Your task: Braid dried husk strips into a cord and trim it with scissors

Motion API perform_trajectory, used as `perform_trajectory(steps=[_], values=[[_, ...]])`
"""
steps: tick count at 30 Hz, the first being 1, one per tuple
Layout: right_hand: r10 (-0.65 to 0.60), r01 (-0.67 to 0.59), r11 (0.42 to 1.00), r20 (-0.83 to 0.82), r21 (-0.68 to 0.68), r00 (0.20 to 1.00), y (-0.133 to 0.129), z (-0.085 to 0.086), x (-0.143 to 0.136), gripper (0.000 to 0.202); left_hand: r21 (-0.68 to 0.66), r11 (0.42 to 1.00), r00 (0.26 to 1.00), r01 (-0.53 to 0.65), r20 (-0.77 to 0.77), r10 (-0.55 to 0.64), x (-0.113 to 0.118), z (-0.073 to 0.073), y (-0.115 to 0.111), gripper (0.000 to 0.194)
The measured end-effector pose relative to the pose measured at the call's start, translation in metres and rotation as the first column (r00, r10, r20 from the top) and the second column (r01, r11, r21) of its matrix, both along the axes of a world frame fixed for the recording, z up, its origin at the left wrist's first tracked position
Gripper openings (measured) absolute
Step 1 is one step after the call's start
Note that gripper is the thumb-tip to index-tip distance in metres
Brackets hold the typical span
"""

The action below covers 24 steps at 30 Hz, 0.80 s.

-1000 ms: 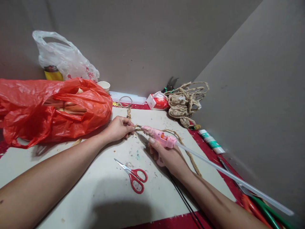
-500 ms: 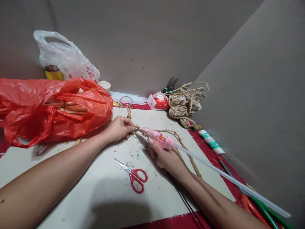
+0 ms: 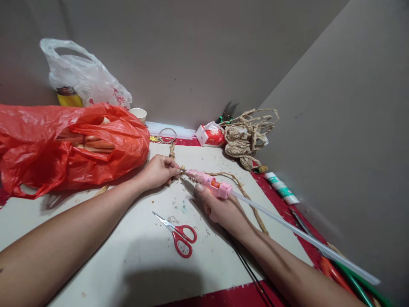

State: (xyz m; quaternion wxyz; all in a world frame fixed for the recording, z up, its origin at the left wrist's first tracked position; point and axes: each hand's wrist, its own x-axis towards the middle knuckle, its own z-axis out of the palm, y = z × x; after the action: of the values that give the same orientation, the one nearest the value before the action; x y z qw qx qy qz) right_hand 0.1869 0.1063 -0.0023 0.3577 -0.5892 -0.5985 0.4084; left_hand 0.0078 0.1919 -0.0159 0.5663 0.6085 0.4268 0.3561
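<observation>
My left hand (image 3: 162, 171) is closed, its fingertips pinching the end of a braided straw rope (image 3: 239, 183). My right hand (image 3: 220, 207) is wrapped round a pink glue gun (image 3: 211, 182). The gun's nozzle meets the straw right at my left fingertips, so the exact contact is hidden. From the back of the gun a long translucent glue stick (image 3: 287, 223) reaches over my right forearm. Behind my left hand lies a knotted piece of straw (image 3: 172, 151) with a thin ring (image 3: 168, 141) beyond it. Red-handled scissors (image 3: 176, 231) rest in front of my hands.
A red plastic bag (image 3: 128, 145) of dried husks stands left, a white bag (image 3: 89, 76) behind it. A paper cup (image 3: 138, 115), glue sticks (image 3: 182, 131), a tissue pack (image 3: 213, 137) and coiled straw rope (image 3: 238, 149) line the back. Large shears (image 3: 332, 270) lie right; a black cord (image 3: 247, 266) runs frontward.
Both hands hold nearly the same pose, with the nozzle still at the straw. The glue stick's far end has shifted slightly left, toward the gun. The whole view has moved a little.
</observation>
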Motion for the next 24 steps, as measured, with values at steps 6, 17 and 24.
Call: perform_trajectory(steps=[6, 17, 24], values=[[-0.047, 0.042, 0.998, 0.150, 0.037, 0.988, 0.000, -0.004, 0.002, 0.046, -0.022, 1.000, 1.000, -0.013, -0.008, 0.013, 0.000, 0.005, -0.003, 0.013], [-0.049, 0.050, 0.994, 0.021, -0.099, 0.999, 0.000, -0.003, 0.007, 0.048, -0.021, 0.999, 1.000, -0.024, 0.004, 0.024, 0.000, 0.011, -0.006, 0.010], [0.052, -0.172, 0.965, -0.503, -0.195, 0.863, 0.002, 0.004, 0.014, 0.046, 0.017, 1.000, 1.000, -0.012, 0.001, 0.012, -0.003, 0.005, -0.001, 0.012]])
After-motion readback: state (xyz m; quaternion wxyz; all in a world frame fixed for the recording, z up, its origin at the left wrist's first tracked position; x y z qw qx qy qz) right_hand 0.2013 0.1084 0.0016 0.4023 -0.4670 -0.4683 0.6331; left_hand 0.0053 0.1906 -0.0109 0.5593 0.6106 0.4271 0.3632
